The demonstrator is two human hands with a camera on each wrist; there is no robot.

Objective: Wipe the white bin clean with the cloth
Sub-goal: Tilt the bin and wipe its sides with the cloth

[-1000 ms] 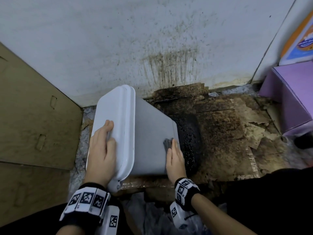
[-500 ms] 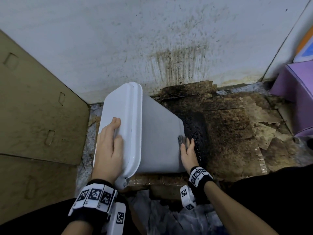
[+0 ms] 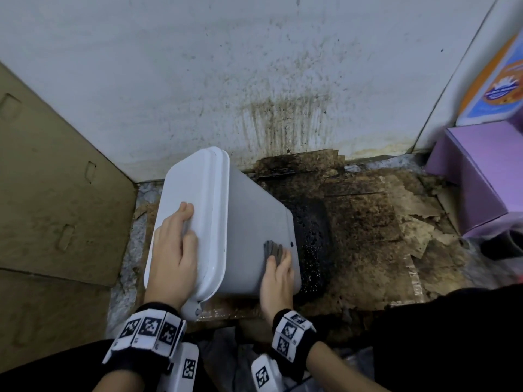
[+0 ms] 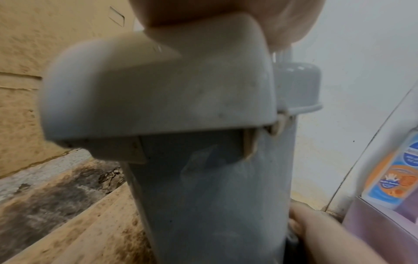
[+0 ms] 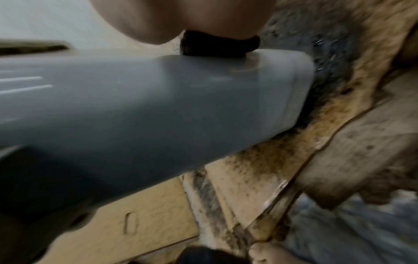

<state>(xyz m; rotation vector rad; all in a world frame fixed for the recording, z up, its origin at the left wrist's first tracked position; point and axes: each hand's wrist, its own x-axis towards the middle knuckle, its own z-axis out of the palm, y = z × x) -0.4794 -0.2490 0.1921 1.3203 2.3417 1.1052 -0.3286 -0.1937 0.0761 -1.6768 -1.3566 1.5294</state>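
The white bin [image 3: 249, 222] leans tilted on the floor, its lid [image 3: 181, 188] to the left and its bottom to the right. My left hand [image 3: 181, 222] lies flat on the lid with straight fingers. My right hand [image 3: 278, 261] presses a small grey cloth [image 3: 272, 250] flat against the bin's side, close to the bottom edge. A small dark spot shows just right of the cloth. The left wrist view shows the lid's corner [image 4: 158, 89] and the bin wall [image 4: 203, 196] close up. In the right wrist view the dark cloth [image 5: 219, 46] sits under my palm on the bin [image 5: 158, 107].
A stained white wall [image 3: 283, 108] rises behind the bin. Brown cardboard sheets [image 3: 56, 207] stand at the left. Dirty, torn cardboard [image 3: 382, 222] covers the floor, with a black grimy patch [image 3: 311, 241] by the bin's bottom. A purple box [image 3: 475, 179] sits at the right.
My right hand slid the cloth out to the bin's bottom edge and back a little along the side. The left hand stayed on the lid.
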